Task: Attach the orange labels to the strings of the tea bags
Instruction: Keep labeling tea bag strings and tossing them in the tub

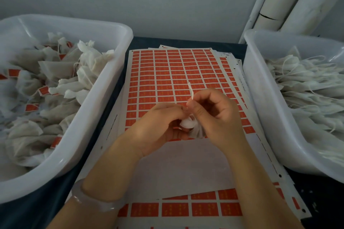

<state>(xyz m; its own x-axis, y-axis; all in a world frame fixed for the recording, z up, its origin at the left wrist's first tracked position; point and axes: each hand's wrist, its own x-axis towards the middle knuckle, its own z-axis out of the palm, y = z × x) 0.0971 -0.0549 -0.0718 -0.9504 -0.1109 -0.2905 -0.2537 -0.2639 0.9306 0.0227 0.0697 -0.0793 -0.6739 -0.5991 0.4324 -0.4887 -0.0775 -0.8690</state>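
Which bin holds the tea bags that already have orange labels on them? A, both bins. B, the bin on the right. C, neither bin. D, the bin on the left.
D: orange labels show among the tea bags in the left bin, while the right bin holds bags with only bare white strings.

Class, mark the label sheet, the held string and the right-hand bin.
label sheet (176,72), head view, orange mid-sheet area.
string (190,90), head view, free upper end.
right-hand bin (260,89), head view, left wall.
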